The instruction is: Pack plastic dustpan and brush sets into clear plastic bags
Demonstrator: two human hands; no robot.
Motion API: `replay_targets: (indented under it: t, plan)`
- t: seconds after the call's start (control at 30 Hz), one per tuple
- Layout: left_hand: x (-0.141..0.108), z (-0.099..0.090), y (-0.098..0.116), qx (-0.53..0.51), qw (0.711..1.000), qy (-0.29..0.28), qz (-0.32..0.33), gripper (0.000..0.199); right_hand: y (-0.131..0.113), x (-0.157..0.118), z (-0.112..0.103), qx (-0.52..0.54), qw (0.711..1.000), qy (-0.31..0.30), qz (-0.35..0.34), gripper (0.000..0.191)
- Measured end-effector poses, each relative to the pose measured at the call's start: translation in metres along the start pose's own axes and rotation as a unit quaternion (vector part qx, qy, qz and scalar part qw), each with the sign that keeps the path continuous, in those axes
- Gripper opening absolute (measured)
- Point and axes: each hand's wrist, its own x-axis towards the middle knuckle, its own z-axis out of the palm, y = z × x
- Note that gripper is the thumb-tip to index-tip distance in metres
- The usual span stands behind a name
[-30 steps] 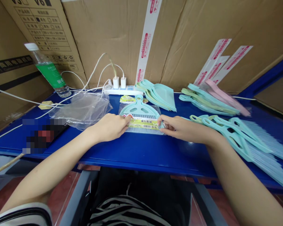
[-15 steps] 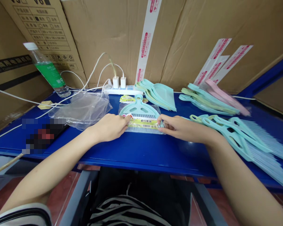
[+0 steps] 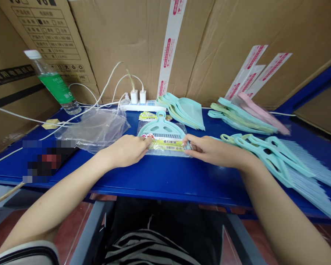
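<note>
A light-blue hand brush (image 3: 160, 126) lies flat in a clear plastic bag on the desk before me, its handle away from me. Across it runs a yellow-green printed label (image 3: 168, 142) with Chinese characters. My left hand (image 3: 125, 150) is closed, its fingertips pressing the label and bag at their left end. At the right end, my right hand (image 3: 212, 150) has curled fingers that pinch the bag's crumpled edge. Whether a dustpan lies under the brush I cannot tell.
More brushes (image 3: 276, 162) lie at the right, dustpans (image 3: 191, 110) behind and at the back right. A power strip (image 3: 143, 106), clear bags (image 3: 96, 127), white cables, a tilted water bottle (image 3: 55, 86) and a blurred-out dark object (image 3: 48, 160) occupy the left and back. Cardboard (image 3: 127, 36) walls the desk.
The view has shifted very slightly. Both hands keep their places at the two ends of the label, and the bagged brush has not visibly moved.
</note>
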Motion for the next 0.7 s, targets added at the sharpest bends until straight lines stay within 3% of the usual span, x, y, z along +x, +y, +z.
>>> replay_targets:
  t: [0.7]
  plan:
    - [-0.0017, -0.0012, -0.0015, -0.010, 1.000, 0.002, 0.013, 0.026, -0.0017, -0.0012, 0.0009, -0.042, 0.999, -0.004, 0.023, 0.017]
